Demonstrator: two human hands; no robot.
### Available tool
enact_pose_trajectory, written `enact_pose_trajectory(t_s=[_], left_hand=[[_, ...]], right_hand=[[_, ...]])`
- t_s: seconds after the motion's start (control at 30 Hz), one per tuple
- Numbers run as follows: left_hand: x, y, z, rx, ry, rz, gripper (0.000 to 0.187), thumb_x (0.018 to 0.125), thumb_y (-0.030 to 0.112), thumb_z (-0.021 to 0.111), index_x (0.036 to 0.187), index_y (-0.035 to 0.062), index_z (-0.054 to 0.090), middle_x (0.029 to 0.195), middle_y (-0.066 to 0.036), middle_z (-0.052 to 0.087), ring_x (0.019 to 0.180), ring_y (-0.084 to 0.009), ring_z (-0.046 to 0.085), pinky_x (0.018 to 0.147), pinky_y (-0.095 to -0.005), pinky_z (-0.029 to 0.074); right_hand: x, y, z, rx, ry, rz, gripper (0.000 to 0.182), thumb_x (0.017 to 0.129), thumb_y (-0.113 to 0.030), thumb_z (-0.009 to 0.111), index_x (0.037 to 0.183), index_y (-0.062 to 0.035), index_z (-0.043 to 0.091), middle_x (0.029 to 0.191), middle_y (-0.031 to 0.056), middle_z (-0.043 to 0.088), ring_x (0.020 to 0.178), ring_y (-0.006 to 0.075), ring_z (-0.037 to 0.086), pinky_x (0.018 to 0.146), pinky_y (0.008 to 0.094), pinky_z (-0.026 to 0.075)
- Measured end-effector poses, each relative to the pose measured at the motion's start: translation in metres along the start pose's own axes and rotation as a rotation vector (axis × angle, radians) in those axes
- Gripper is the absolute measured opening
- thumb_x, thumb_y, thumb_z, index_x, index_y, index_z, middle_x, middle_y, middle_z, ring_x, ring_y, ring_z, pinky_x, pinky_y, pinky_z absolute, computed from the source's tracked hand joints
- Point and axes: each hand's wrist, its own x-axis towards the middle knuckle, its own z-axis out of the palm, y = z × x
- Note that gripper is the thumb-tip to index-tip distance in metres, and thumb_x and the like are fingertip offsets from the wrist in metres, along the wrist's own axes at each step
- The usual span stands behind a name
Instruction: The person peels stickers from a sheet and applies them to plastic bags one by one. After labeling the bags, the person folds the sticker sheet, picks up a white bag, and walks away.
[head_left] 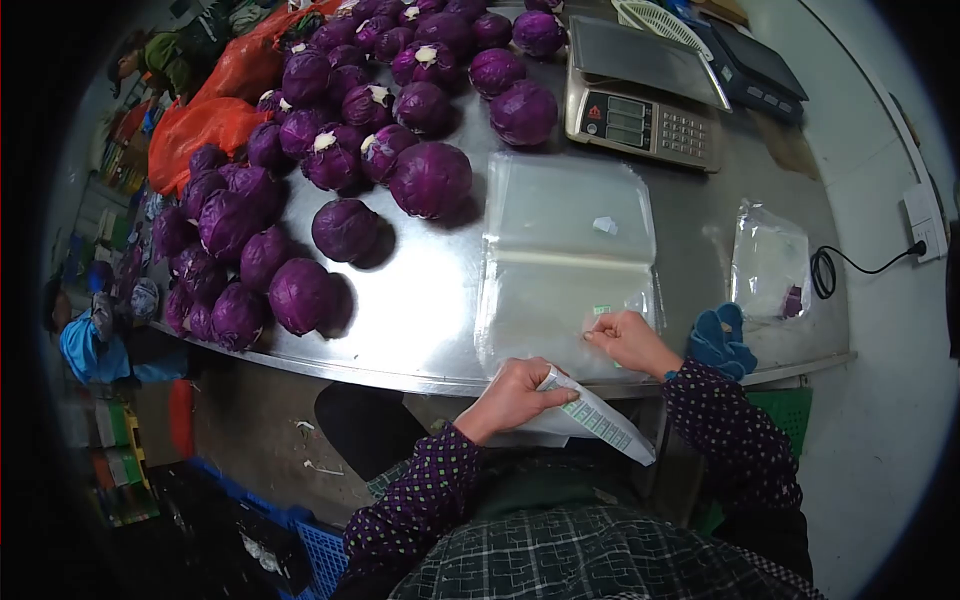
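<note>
My left hand (515, 396) is closed on a strip of printed labels (608, 428), which hangs down to the right past the table's front edge. Over the lower part of a stack of clear plastic bags (560, 215), my right hand (636, 343) has its thumb and fingertips pinched together. Whatever lies between those fingertips is too small to make out. Just above them a small green-and-white label (602, 310) shows against the plastic. A small whitish piece (605, 225) rests on the upper part of the bags.
Many purple cabbages (430, 180) cover the table's left and back, beside red mesh sacks (205, 140). A scale (640, 125) stands behind the bags, a second scale (755, 80) beyond it. Blue gloves (722, 342) and a plastic packet (768, 262) lie right. People are at far left.
</note>
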Motion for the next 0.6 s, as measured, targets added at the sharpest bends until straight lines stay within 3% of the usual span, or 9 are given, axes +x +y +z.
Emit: enact_pose_trajectory(t_s=[0.1,0.13,0.17,0.2,0.23,0.33,0.4,0.5,0.6], left_hand=[[0.007,-0.019,0.001,0.049,0.131,0.087,0.022,0.078,0.019,0.075,0.088,0.0007,0.07,0.106,-0.016,0.066,0.1,-0.0271,0.061,0.084,-0.0341,0.047],[0.01,-0.027,-0.001,0.052,0.131,0.086,0.022,0.078,0.019,0.075,0.088,0.0007,0.07,0.106,-0.016,0.066,0.1,-0.0271,0.061,0.084,-0.0341,0.047],[0.013,-0.035,-0.002,0.022,0.179,-0.004,0.025,0.078,0.018,0.075,0.094,0.0001,0.069,0.109,-0.016,0.065,0.113,-0.0262,0.054,0.092,-0.0336,0.043],[0.013,-0.041,0.0,-0.012,0.213,-0.1,0.029,0.079,0.018,0.075,0.1,-0.0005,0.069,0.113,-0.015,0.065,0.126,-0.0253,0.047,0.1,-0.0331,0.038],[0.015,-0.043,-0.003,-0.007,0.162,-0.117,0.036,0.078,0.018,0.076,0.108,0.0009,0.067,0.119,-0.016,0.063,0.132,-0.0288,0.04,0.104,-0.0349,0.034],[0.014,-0.035,-0.005,-0.023,0.152,-0.156,0.032,0.079,0.018,0.075,0.104,0.0002,0.068,0.117,-0.014,0.064,0.133,-0.0306,0.038,0.104,-0.0367,0.034],[0.018,-0.038,-0.004,-0.043,0.172,-0.135,0.031,0.079,0.018,0.075,0.103,-0.0001,0.069,0.116,-0.013,0.065,0.133,-0.031,0.038,0.105,-0.0374,0.034],[0.016,-0.044,-0.002,-0.021,0.16,-0.121,0.03,0.079,0.018,0.075,0.102,0.0001,0.069,0.115,-0.012,0.066,0.133,-0.0317,0.037,0.105,-0.0384,0.033],[0.014,-0.04,-0.004,-0.036,0.17,-0.099,0.027,0.078,0.019,0.075,0.099,0.0026,0.071,0.118,-0.014,0.064,0.133,-0.0354,0.037,0.105,-0.0408,0.033]], right_hand=[[0.004,-0.005,-0.005,0.068,0.014,-0.008,0.018,0.084,-0.016,0.066,0.083,0.0027,0.066,0.068,0.0096,0.064,0.061,0.0141,0.057,0.062,0.0299,0.047],[0.023,0.005,-0.019,0.032,0.178,-0.068,0.017,0.083,-0.015,0.066,0.08,0.0016,0.064,0.072,0.0075,0.065,0.064,0.0136,0.056,0.064,0.0269,0.047],[0.069,0.032,-0.04,0.701,0.631,-0.075,0.018,0.087,-0.015,0.062,0.077,0.0002,0.062,0.073,0.0066,0.064,0.065,0.0113,0.056,0.064,0.0244,0.046],[0.061,-0.026,-0.108,0.542,0.681,-0.253,0.023,0.091,-0.017,0.059,0.074,-0.0005,0.06,0.072,0.0053,0.063,0.065,0.0093,0.055,0.063,0.023,0.045],[0.03,-0.081,-0.151,0.291,0.887,-0.151,0.021,0.092,-0.015,0.057,0.079,0.0004,0.062,0.075,0.0048,0.064,0.065,0.0084,0.054,0.061,0.0235,0.045],[0.001,-0.096,-0.14,0.27,0.829,-0.288,0.015,0.086,-0.012,0.064,0.089,0.0015,0.066,0.077,0.0035,0.065,0.069,0.0083,0.056,0.063,0.0241,0.046],[0.005,-0.041,-0.068,0.489,0.574,-0.196,0.021,0.076,-0.008,0.072,0.094,0.0009,0.065,0.079,0.0028,0.065,0.073,0.0093,0.059,0.065,0.0259,0.049],[0.009,0.005,0.011,0.063,0.483,0.154,0.033,0.07,-0.018,0.079,0.094,-0.0034,0.064,0.085,0.0107,0.067,0.077,0.0232,0.066,0.069,0.0348,0.052],[0.003,-0.006,0.002,-0.381,0.591,0.067,0.044,0.066,-0.028,0.082,0.1,-0.0067,0.062,0.087,0.011,0.064,0.081,0.0286,0.065,0.07,0.039,0.051]])
